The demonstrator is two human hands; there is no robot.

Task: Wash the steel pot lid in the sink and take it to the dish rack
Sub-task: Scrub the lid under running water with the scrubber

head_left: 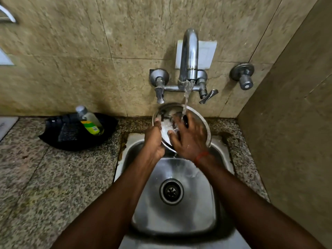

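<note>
The steel pot lid (196, 121) is held tilted over the back of the steel sink (179, 218), right under the running tap (188, 56), and the stream of water (186, 97) lands on its upper face. The left hand (154, 141) is closed on the lid's left rim, thumb on the shiny face and fingers curled behind the edge. The right hand (188, 139) lies spread and flat on the face of the lid, fingers splayed into the water, gripping nothing; a red thread (202, 156) circles that wrist. Below the lid, the sink's drain (171, 191) sits in the middle of the basin. On the speckled stone bench (45, 186) to the left, well apart from the sink, a black tray (53, 141) holds a bottle of dish soap (90, 121) lying on its side beside a dark scrub pad (68, 133). A separate round valve (243, 75) sticks out of the tiled wall (89, 51) to the right of the tap.
</note>
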